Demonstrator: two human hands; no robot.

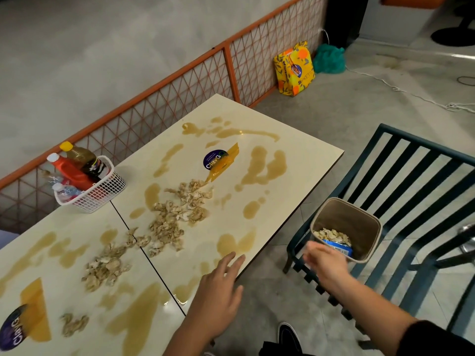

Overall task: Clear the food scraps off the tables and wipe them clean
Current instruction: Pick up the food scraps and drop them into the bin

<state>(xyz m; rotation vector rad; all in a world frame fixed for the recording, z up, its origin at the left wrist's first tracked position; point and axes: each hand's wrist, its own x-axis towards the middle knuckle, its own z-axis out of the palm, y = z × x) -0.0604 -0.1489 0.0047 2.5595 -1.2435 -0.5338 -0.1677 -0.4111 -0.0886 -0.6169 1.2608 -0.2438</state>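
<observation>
Two cream tables [303, 160] stand pushed together, smeared with brown liquid puddles [264, 168]. Pale food scraps [169, 222] lie in a loose trail across both tops, with a small clump [73, 325] near the front left. A beige bin [345, 228] sits on a dark slatted chair [416, 201] to the right, holding scraps and a blue wrapper. My left hand [218, 283] hovers flat with straight fingers over the table's near edge. My right hand [325, 260] is blurred at the bin's near rim, fingers loosely spread, holding nothing visible.
A white basket [102, 195] with sauce bottles stands at the tables' far left edge. Round purple stickers [213, 159] sit on each top. An orange mesh fence [180, 83] runs behind. A yellow bag [294, 69] and a green bag [329, 59] rest on the floor beyond.
</observation>
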